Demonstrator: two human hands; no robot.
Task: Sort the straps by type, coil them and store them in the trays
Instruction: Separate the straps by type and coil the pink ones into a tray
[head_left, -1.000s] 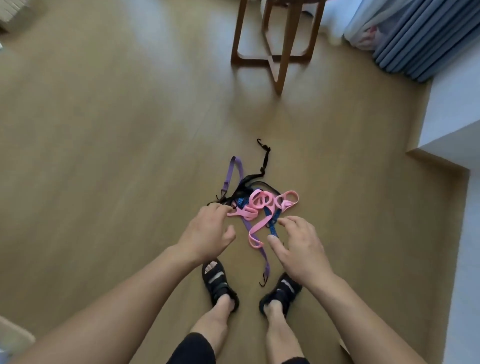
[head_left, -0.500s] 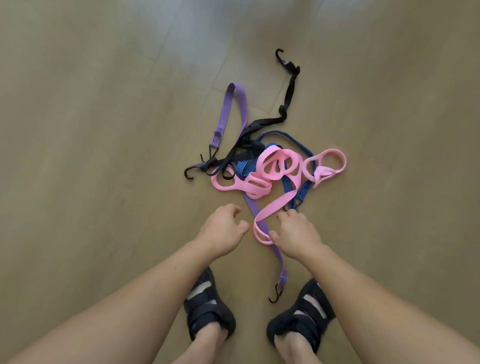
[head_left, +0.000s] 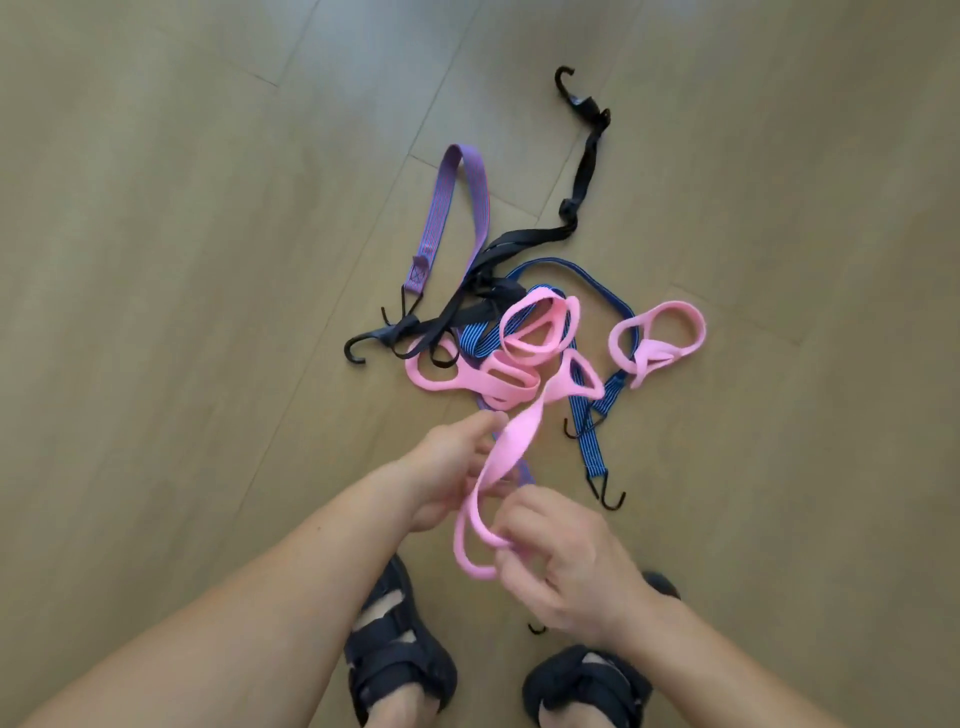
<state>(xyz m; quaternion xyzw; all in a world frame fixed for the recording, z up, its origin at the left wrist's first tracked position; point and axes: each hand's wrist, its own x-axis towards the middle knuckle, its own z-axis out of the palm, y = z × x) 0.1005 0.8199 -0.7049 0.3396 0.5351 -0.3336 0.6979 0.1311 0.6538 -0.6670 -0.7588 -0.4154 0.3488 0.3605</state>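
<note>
A tangle of straps lies on the wooden floor. My right hand (head_left: 563, 564) pinches the near end of a pink strap (head_left: 511, 452), lifted off the floor. My left hand (head_left: 452, 470) touches the same pink strap higher up, fingers around it. The strap's far end still runs into the pile of pink loops (head_left: 535, 338). Another pink loop (head_left: 660, 338) lies apart on the right. A purple strap (head_left: 467, 182), a black strap with hooks (head_left: 582, 171) and a blue striped strap (head_left: 587, 441) lie in the heap.
My two feet in dark sandals (head_left: 400, 660) stand just below the hands on the plank floor (head_left: 182, 260). A small black hook (head_left: 537, 629) peeks out under my right hand. No trays are in view.
The view has tilted down and closed in on the pile. My right hand has picked up the pink strap's near end and raised it; my left hand has come onto the same strap.
</note>
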